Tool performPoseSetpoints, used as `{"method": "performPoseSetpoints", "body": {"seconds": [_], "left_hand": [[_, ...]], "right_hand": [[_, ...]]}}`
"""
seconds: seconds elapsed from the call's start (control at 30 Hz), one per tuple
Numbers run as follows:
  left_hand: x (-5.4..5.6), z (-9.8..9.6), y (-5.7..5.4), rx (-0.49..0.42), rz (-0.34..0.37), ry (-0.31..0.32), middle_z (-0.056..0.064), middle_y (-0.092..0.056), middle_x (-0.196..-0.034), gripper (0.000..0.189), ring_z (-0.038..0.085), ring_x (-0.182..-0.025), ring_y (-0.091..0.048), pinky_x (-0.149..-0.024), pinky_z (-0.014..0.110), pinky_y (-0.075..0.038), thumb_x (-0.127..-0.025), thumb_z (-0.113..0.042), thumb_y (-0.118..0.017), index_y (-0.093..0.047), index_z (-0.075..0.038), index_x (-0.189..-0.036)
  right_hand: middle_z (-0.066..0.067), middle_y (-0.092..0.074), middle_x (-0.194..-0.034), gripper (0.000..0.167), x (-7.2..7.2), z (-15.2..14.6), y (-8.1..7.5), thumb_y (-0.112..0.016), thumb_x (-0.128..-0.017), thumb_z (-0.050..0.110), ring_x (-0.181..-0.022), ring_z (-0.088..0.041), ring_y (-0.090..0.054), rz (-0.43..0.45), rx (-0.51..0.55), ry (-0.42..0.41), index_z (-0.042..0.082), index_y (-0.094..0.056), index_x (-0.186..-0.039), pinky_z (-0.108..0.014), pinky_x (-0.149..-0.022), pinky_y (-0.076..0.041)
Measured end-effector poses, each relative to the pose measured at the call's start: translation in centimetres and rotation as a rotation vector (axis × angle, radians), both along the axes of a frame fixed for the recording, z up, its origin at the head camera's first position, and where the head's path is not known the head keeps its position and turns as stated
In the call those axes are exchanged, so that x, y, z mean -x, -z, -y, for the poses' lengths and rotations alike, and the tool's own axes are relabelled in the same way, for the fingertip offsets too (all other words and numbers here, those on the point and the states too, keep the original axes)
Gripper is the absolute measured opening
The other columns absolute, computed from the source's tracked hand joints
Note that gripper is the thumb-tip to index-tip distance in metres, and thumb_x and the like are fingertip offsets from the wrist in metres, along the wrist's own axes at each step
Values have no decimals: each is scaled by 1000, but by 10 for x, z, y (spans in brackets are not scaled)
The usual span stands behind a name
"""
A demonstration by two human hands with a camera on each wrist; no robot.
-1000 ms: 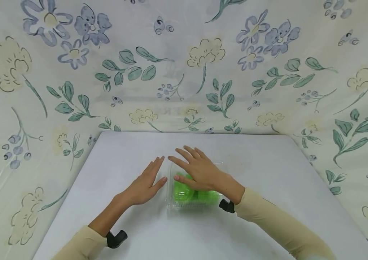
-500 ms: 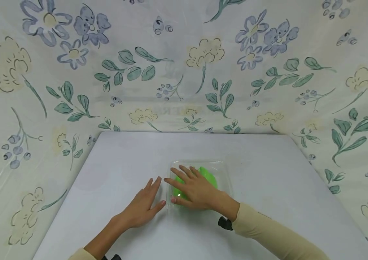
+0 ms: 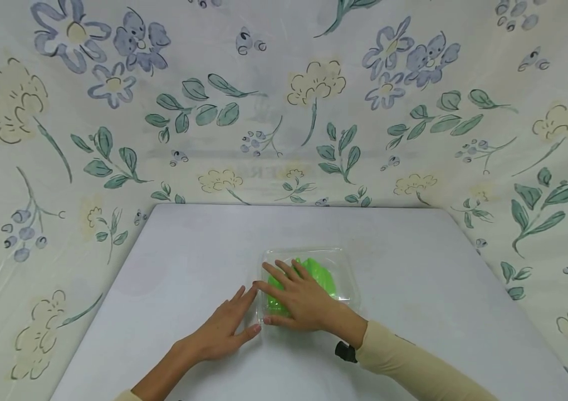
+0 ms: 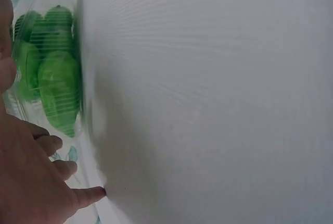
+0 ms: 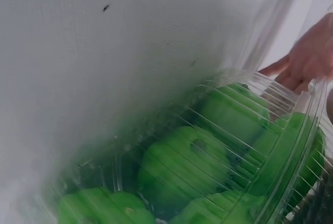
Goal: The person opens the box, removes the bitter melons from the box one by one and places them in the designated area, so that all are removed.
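— Where are you having your hands just now?

— You're laying your right hand [image 3: 296,298] across the top of the clear plastic box [image 3: 347,274], fingers straight and spread, gripping nothing. You're holding your left hand [image 3: 224,328] just beside the box's left side, its fingers extended too, and closing on nothing. Your index fingertips are appearing to meet near that side.

— And the box, with its load?

— It's sitting about midway between the left and right edges of the table [image 3: 404,256], well in from the far edge. The green fruit [image 5: 182,164] is lying inside, several pieces close together; you're covering part of it with your right hand, and its kind is staying hard to tell.

— What could be going wrong for you from here?

— If you're leaning hard on that thin top, it could be buckling and pressing into the fruit. How firmly you're pressing, the views aren't showing. If you're pushing sideways from the left, the box could be sliding towards the table's right edge, since nothing is backing it on that side.

— What about lifting?

— Whether the box is fastened, you can't be telling from here. If you were taking it by the top alone while it was loose, the halves could be parting and the fruit rolling onto the table.
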State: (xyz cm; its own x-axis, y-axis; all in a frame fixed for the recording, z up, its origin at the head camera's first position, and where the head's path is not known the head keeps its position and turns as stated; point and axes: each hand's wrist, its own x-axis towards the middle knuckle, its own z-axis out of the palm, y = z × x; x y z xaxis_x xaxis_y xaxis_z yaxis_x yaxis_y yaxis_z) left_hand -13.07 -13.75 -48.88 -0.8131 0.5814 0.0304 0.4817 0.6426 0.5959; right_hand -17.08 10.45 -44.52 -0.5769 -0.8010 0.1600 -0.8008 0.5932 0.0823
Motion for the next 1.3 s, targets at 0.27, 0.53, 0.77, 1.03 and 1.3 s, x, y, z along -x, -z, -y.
{"method": "performPoseSetpoints", "body": {"seconds": [0.27,0.53,0.77,1.03,1.3], "left_hand": [[-3,-2,3,45,-32,7,13,-18,-160,78,33,-148,-10,-110,66,-17,-101,-49,-47,-20,0,-155],[-4,-1,4,29,-42,18,15,-16,-160,82,36,-147,-12,-110,66,-17,-100,-56,-43,-19,0,-155],[-4,-2,4,10,-42,17,12,-14,-161,79,31,-148,-12,-112,62,-17,-101,-53,-43,-19,-1,-155],[-5,-2,5,-11,-55,18,16,-16,-160,77,36,-147,-15,-110,65,-18,-102,-49,-45,-19,1,-155],[-3,0,6,-46,-45,31,17,-16,-160,80,36,-146,-14,-109,67,-19,-101,-51,-45,-19,2,-155]], "right_hand": [[-10,-16,-162,76,-1,1,1,-36,-92,73,-147,-34,-16,-17,-7,3,28,-33,-154,-60,-113,-19],[-11,-20,-161,85,-3,1,1,-40,-86,79,-147,-34,-16,-12,-6,4,28,-34,-154,-59,-113,-18],[-12,-19,-161,87,-4,1,1,-42,-85,79,-145,-36,-21,-25,-7,-3,26,-33,-154,-59,-113,-19],[-11,-18,-162,85,-5,2,4,-44,-86,78,-147,-33,-14,-6,0,5,27,-32,-154,-59,-114,-15],[-12,-18,-162,88,-6,2,3,-45,-84,80,-147,-33,-14,-16,4,0,26,-33,-154,-60,-113,-17]]}}
